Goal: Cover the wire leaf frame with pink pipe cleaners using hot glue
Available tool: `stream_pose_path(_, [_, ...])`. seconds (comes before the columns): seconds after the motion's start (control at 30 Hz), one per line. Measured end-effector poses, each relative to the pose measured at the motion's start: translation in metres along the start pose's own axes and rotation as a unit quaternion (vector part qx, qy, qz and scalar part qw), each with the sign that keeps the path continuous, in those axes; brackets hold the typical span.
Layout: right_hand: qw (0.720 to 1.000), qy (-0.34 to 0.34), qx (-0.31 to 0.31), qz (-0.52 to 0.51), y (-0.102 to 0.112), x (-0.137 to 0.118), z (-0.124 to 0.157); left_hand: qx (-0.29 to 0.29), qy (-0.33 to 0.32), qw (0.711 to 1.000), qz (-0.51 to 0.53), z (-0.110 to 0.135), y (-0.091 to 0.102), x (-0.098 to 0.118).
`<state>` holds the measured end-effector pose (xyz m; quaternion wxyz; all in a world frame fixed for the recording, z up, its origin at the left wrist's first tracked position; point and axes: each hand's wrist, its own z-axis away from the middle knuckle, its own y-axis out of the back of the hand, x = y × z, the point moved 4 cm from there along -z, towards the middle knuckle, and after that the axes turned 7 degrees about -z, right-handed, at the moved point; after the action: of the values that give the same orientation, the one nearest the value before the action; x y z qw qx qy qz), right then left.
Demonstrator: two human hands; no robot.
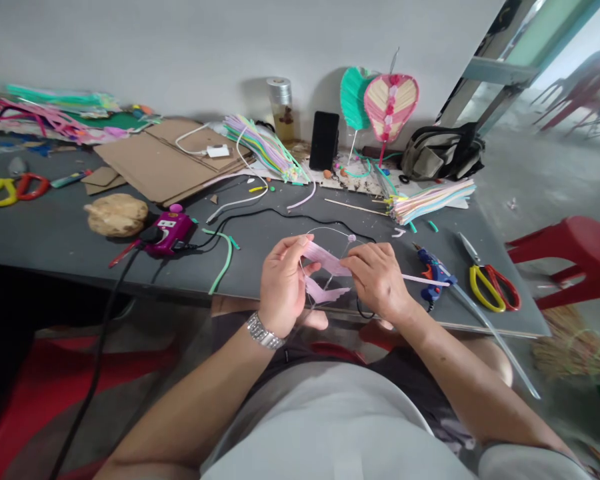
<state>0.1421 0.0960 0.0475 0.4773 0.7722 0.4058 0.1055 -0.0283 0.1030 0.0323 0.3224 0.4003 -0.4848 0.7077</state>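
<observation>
Over the table's front edge, my left hand (283, 287), with a metal watch at its wrist, pinches a lilac band of pipe cleaners laid side by side (323, 255) on a thin wire frame. The closed fingers of my right hand (377, 280) meet the band's right end. From under this hand a loose lilac pipe cleaner (420, 279) sticks out to the right. A second lilac piece (327, 292) hangs below the band on the frame. The wire loop (330, 229) arches behind my hands and carries a small lilac knot (351, 238).
At right lie a blue glue gun (435, 275) with a long glue stick and scissors (487, 283). A purple power socket (167, 230), a stone-like lump (117, 215) and cardboard (170, 160) are at left. Behind stand a phone (324, 141), two leaf-shaped fans (391, 107) and pipe cleaner bundles (430, 200).
</observation>
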Motion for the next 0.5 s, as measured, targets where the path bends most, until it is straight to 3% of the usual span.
stream_pose_path(0.5, [0.998, 0.041, -0.006, 0.041, -0.011, 0.004, 0.007, -0.016, 0.024, 0.999, -0.022, 0.0, -0.002, -0.005])
